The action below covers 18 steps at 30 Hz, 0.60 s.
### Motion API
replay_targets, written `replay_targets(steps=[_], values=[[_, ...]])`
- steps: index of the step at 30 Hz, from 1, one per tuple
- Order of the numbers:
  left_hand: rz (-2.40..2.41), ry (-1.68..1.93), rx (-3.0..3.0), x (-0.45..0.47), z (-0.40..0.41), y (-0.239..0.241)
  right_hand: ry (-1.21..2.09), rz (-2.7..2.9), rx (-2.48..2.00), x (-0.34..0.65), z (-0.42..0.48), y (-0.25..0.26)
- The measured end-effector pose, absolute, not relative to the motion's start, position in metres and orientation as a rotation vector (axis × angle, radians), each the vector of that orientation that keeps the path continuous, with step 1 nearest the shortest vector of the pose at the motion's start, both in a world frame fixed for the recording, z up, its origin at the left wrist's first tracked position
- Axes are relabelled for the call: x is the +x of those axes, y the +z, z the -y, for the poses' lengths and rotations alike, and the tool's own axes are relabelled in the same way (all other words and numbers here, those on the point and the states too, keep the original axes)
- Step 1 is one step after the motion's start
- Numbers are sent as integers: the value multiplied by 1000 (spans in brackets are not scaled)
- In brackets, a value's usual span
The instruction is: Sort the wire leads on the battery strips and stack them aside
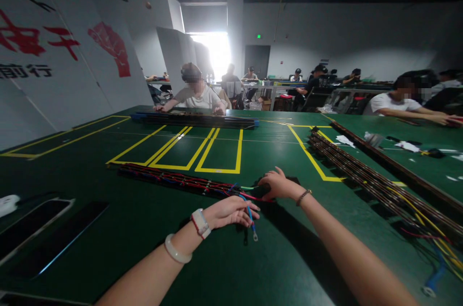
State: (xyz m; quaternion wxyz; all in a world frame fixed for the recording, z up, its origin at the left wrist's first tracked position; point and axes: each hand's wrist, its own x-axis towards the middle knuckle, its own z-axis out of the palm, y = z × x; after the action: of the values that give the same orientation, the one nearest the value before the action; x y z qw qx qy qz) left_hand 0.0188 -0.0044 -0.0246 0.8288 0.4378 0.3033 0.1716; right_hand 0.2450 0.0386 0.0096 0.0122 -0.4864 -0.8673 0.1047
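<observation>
A long, thin wiring harness [181,179] with red, blue and black wires lies across the green table in front of me. At its right end, a blue cable [249,212] with a metal ring terminal [255,237] runs between the bent fingers of my left hand [231,212]. My right hand [278,185] is just beyond, its fingers curled down over the end of a red cable [252,197]; one finger is raised. A green cable [248,188] also leads towards that hand. My right palm hides what lies beneath it, beside a dark flat piece.
Yellow tape [217,170] marks rectangles on the table. Bundled brown rods with cables [365,183] lie on the right, beside a long dark rail [394,164]. Two dark flat panels [68,236] lie at left. Across the table a person [198,94] sits behind a black bundle [195,120].
</observation>
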Motion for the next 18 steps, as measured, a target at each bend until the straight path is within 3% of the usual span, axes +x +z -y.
replay_targets(steps=[9, 18], values=[[-616, 482, 823, 28, 12, -27, 63, 2954, -1352, 224, -11, 41], [-741, 572, 864, 39, 19, -27, -133, 2909, -1294, 206, 16, 38]])
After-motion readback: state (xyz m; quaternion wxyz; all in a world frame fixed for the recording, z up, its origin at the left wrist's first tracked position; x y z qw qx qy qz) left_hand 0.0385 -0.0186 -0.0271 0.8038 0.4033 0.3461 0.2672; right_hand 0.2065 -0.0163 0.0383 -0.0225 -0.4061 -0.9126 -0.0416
